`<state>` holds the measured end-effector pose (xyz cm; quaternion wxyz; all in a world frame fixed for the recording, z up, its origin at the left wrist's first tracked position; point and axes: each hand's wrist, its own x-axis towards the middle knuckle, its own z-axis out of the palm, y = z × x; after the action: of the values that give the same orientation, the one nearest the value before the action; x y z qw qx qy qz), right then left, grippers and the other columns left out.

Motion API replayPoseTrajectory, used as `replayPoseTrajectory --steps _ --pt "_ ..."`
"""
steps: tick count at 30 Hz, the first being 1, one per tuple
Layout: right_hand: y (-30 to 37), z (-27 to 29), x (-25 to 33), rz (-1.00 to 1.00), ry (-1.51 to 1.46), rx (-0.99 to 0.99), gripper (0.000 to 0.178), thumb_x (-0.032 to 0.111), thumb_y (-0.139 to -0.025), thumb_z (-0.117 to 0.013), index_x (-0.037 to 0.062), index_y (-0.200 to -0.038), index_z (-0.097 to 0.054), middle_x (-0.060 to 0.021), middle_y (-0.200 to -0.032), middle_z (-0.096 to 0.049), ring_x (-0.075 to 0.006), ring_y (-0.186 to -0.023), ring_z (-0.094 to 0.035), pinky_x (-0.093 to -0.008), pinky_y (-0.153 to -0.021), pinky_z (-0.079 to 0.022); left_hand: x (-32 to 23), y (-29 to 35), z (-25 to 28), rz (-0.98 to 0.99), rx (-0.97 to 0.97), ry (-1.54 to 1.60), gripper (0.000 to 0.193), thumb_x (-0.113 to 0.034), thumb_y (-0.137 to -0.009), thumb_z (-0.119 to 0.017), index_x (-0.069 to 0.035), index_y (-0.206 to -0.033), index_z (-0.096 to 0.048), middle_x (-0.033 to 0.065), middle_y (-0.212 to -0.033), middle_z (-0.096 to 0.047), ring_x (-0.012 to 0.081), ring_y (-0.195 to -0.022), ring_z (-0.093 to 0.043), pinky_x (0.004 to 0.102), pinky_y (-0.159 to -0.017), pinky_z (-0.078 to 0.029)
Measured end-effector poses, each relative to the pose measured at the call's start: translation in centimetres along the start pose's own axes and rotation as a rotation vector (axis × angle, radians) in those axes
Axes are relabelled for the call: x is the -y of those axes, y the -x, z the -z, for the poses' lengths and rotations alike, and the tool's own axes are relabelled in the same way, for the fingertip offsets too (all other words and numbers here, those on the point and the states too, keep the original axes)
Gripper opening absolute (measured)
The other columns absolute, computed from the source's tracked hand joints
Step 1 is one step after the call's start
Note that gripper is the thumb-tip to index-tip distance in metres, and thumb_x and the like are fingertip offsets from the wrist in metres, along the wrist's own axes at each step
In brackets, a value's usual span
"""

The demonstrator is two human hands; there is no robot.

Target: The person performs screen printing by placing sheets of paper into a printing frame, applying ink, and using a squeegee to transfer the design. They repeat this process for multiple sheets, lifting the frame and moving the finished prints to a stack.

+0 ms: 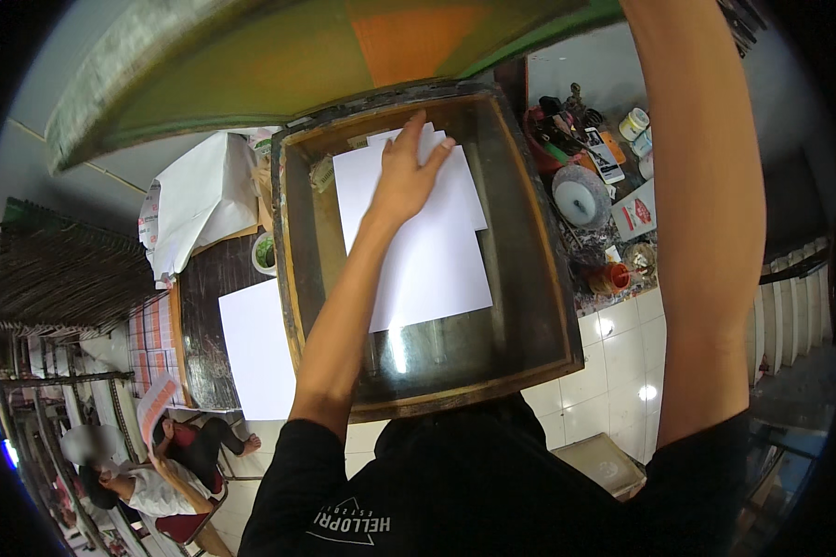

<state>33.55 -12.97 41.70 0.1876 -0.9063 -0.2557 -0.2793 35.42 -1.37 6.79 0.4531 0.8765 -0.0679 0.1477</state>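
My left hand (pixel 406 176) rests on a sheet of white paper (pixel 427 278), fingers spread near its far edge. The paper lies on the dark glass top of a wood-framed table (pixel 529 320); its stepped outline suggests more than one sheet or board there. A thin strip of tape or clear film (pixel 321 174) sits on the glass left of the paper. Above the table's far side tilts a raised printing screen (pixel 279 70), green-yellow with an orange patch. My right arm (pixel 706 213) reaches up along the right side, and its hand is out of the picture.
Left stands a dark side table (pixel 204 325) with white sheets (pixel 258 348), a wrapped paper stack (pixel 204 200) and a green-filled cup (pixel 265 252). A cluttered bench at right holds a white tub (pixel 581 197), a phone (pixel 604 156) and a red-orange jar (pixel 609 278). A seated person (pixel 163 487) is lower left.
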Motion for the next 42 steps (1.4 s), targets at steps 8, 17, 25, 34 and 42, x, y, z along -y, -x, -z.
replayPoseTrajectory --steps 8,17,25,34,42 --pt "4.7 -3.6 -1.9 -0.129 -0.089 0.585 0.032 0.027 -0.096 -0.063 -0.0027 -0.106 -0.055 -0.0225 -0.088 -0.063 -0.0405 -0.083 -0.061 -0.0446 -0.074 -0.048 -11.2 23.1 14.1 0.302 -0.147 0.937 0.054 -0.033 -0.092 -0.071 0.011 -0.118 -0.053 0.0254 -0.082 -0.071 0.0322 -0.058 -0.07 0.0425 -0.057 -0.06" --pt "5.7 -34.7 -12.0 0.276 -0.098 0.279 0.026 0.011 -0.094 -0.061 0.0018 -0.116 -0.052 -0.0219 -0.109 -0.063 -0.0416 -0.106 -0.057 -0.0523 -0.089 -0.042 -5.2 33.6 5.1 0.852 -0.094 0.915 0.023 -0.004 -0.095 -0.056 0.008 -0.083 -0.071 0.0195 -0.082 -0.074 0.0235 -0.078 -0.073 0.0326 -0.074 -0.056" --pt "4.1 -38.5 -10.2 0.314 0.001 0.438 0.035 0.021 -0.091 -0.065 0.0 -0.118 -0.056 -0.0209 -0.115 -0.065 -0.0388 -0.111 -0.059 -0.0503 -0.095 -0.043 -6.2 33.3 4.8 0.961 -0.186 0.851 0.021 -0.001 -0.092 -0.055 0.006 -0.079 -0.069 0.0116 -0.069 -0.069 0.0125 -0.053 -0.059 0.0277 -0.056 -0.048" --pt "9.1 -33.4 -8.8 0.275 -0.042 0.676 0.036 0.026 -0.092 -0.066 0.0016 -0.116 -0.055 -0.0213 -0.112 -0.067 -0.0394 -0.111 -0.061 -0.052 -0.096 -0.043 -6.1 32.5 4.9 0.915 -0.19 0.838 0.025 -0.006 -0.093 -0.059 0.005 -0.071 -0.066 0.0101 -0.059 -0.063 0.0137 -0.049 -0.056 0.029 -0.054 -0.047" --pt "25.4 -20.9 -3.5 0.287 -0.19 0.595 0.028 0.018 -0.088 -0.067 0.0016 -0.107 -0.054 -0.0206 -0.101 -0.063 -0.0402 -0.101 -0.059 -0.0517 -0.088 -0.043 -5.7 32.9 4.7 0.875 -0.146 0.853 0.025 -0.011 -0.092 -0.061 0.005 -0.073 -0.065 0.0144 -0.064 -0.065 0.0146 -0.047 -0.055 0.0289 -0.05 -0.045"
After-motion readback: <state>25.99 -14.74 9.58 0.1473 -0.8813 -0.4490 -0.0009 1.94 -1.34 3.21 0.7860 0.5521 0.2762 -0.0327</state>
